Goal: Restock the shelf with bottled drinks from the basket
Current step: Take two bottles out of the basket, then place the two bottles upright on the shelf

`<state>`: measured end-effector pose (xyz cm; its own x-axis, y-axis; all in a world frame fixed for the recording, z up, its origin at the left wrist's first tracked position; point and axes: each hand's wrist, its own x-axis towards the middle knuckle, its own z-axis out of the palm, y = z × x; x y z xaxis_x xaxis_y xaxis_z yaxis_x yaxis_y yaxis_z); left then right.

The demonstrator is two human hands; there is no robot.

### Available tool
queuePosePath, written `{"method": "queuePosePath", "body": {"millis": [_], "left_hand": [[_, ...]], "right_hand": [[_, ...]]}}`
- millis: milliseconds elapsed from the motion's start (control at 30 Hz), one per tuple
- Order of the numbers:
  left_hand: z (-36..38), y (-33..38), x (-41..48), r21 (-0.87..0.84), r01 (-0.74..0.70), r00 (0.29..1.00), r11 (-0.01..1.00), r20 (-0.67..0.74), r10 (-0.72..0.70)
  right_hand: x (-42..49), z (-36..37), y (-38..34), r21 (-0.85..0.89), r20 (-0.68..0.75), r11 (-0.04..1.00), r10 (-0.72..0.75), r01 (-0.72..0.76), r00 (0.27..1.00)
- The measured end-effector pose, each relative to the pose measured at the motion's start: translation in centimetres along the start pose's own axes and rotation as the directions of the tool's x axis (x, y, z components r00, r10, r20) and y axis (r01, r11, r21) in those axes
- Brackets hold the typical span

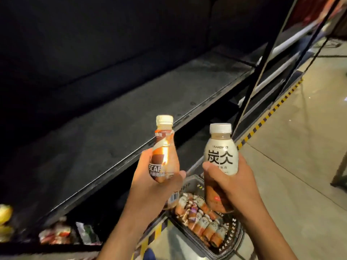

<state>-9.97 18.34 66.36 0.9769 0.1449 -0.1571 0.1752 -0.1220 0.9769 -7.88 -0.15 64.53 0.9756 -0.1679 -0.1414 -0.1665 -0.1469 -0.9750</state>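
While the dark metal shelf (116, 117) filled most of the view with its board bare, the pale floor (300, 147) ran along its right side, edged with yellow-and-black striped tape (262, 121). Below the hands, a dark basket (238, 239) sat on that floor, and rows of small bottled drinks (202, 220) lay on their sides in it, close together. Some colourful packets (58, 233) lay on the lower level at the bottom left, too blurred to read.

The left hand (155, 186) was wrapped round the lower half of a brown bottle (163, 152), thumb across the front of the label. It held the bottle nearly upright before the shelf's front edge. White letters "SCAF" showed above the thumb, and a barcode showed below the hand. The right hand (236, 184) gripped a white bottle (220, 154) from behind, thumb pressed on its left side, above the basket. That label read "TANBING" over two large black Chinese characters. Both bottles wore pale screw caps.
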Motion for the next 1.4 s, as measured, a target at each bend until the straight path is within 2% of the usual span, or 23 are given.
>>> {"method": "queuePosePath", "body": {"millis": [100, 167, 300, 400, 500, 633, 800, 900, 1100, 1233, 1300, 1400], "left_hand": [[-5.6, 1.5, -4.0, -0.007, -0.046, 0.984, 0.999, -0.171, 0.044], [-9.4, 2.2, -6.9, 0.007, -0.074, 0.956, 0.997, -0.286, 0.073], [-17.1, 2.7, -13.6, 0.032, -0.125, 0.865, 0.992, -0.487, 0.125], [-22.7, 2.3, -19.2, -0.011, -0.157, 0.781, 0.988, -0.614, 0.117], [-28.4, 1.4, -25.0, -0.027, -0.187, 0.688, 0.982, -0.717, 0.111], [-36.2, -0.1, -32.3, 0.002, -0.183, 0.605, 0.983, -0.788, 0.115], [-43.9, -1.1, -37.6, 0.051, -0.204, 0.557, 0.978, -0.815, 0.159], [-47.5, -1.4, -38.2, 0.061, -0.217, 0.581, 0.974, -0.794, 0.179], [-54.6, -0.7, -35.8, -0.004, -0.278, 0.617, 0.961, -0.768, 0.175], [-58.5, -0.3, -33.1, -0.084, -0.265, 0.659, 0.961, -0.743, 0.117], [-60.6, -0.2, -31.6, -0.128, -0.266, 0.656, 0.956, -0.750, 0.082], [-63.8, 0.0, -29.6, -0.180, -0.250, 0.667, 0.951, -0.745, 0.034]], "right_hand": [[-2.4, 5.1, -4.1, 0.092, 0.199, 0.994, -0.079, 0.061, 0.977], [-4.5, 8.8, -6.3, 0.143, 0.337, 0.987, -0.115, 0.070, 0.935], [-10.4, 16.2, -9.9, 0.200, 0.565, 0.977, -0.178, 0.075, 0.806], [-16.4, 21.5, -11.8, 0.201, 0.695, 0.975, -0.211, 0.096, 0.688], [-23.0, 26.8, -12.9, 0.244, 0.781, 0.966, -0.248, 0.085, 0.573], [-31.2, 33.6, -13.8, 0.305, 0.855, 0.951, -0.293, 0.043, 0.427], [-38.7, 40.2, -14.2, 0.311, 0.888, 0.949, -0.308, 0.047, 0.340], [-41.2, 43.1, -14.6, 0.301, 0.891, 0.950, -0.310, 0.080, 0.332], [-42.1, 49.1, -18.2, 0.305, 0.864, 0.941, -0.337, 0.143, 0.373], [-41.4, 53.1, -20.3, 0.262, 0.889, 0.961, -0.275, 0.086, 0.365], [-40.7, 55.0, -20.8, 0.232, 0.886, 0.970, -0.240, 0.069, 0.397], [-39.6, 58.2, -21.4, 0.156, 0.858, 0.986, -0.166, 0.061, 0.486]]}}
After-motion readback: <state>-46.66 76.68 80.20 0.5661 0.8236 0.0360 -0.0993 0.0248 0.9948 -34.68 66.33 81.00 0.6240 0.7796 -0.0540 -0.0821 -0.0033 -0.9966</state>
